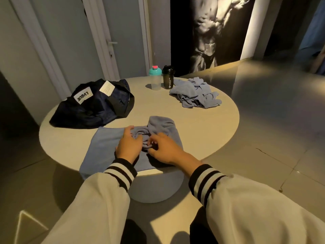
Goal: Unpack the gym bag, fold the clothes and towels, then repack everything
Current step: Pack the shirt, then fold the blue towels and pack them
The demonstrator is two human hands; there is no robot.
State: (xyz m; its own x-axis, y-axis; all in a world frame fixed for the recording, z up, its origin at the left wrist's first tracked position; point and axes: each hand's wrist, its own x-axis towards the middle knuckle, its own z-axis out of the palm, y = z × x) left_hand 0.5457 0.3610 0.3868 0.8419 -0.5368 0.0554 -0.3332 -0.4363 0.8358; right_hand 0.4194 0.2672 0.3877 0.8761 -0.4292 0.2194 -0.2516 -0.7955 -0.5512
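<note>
Left hand [129, 144] spread on blue towel [105, 143], right hand [163, 150] pinching it; gym bag [93, 106], shakers [155, 80], crumpled cloth [195, 93] behind.

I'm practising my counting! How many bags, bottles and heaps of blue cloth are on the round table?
Bags: 1
Bottles: 2, teal-lidded and black
Blue cloth heaps: 2, near heap and far heap
Total: 5

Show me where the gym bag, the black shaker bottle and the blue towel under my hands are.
gym bag [98, 110]: head view, dark fabric of its side.
black shaker bottle [168, 81]: head view, middle of its body.
blue towel [105, 143]: head view, its flat, smooth left part.
</note>
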